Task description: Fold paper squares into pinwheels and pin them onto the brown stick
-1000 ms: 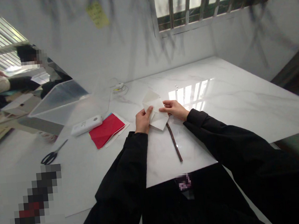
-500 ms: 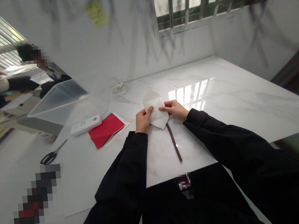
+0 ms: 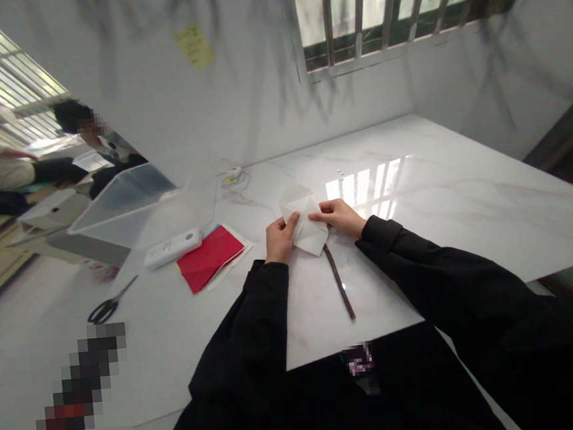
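A folded piece of cream paper, shaped like a small opened envelope, is held up between both hands above the table. My left hand pinches its left side, thumb lying on the face of the paper. On the right side my right hand grips the edge with thumb and fingers. Below the paper a thin dark brown stick lies on the marbled white table, its upper end close to or behind the paper's lower corner.
Left of my hands lie red paper sheets over paler ones, a white oblong device and black-handled scissors. A clear plastic bin stands behind them. A white cable lies near the wall. Two people sit at the far left.
The whole view has shifted slightly, so everything appears a little lower and further right. Both hands keep their hold on the folded paper, with hardly any movement of their own.
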`<control>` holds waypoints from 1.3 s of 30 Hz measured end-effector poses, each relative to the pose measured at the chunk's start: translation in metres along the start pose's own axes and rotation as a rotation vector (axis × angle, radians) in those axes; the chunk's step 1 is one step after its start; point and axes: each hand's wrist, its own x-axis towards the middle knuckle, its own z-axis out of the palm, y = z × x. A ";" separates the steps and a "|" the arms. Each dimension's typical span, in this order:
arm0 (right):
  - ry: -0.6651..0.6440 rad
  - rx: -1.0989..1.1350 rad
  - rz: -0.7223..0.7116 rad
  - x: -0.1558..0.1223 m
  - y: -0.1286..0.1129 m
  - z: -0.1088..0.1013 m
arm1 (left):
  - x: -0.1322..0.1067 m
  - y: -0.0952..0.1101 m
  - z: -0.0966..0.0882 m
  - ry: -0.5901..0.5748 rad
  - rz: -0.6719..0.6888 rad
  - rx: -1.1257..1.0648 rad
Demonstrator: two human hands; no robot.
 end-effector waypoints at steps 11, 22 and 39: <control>0.032 0.149 0.055 0.000 0.002 0.002 | -0.003 0.006 -0.003 -0.005 -0.031 -0.135; 0.013 0.110 0.059 -0.004 -0.002 0.002 | -0.002 0.000 -0.005 0.001 -0.022 -0.064; -0.008 0.074 0.041 -0.002 0.000 0.000 | -0.009 0.009 0.002 -0.064 -0.022 -0.005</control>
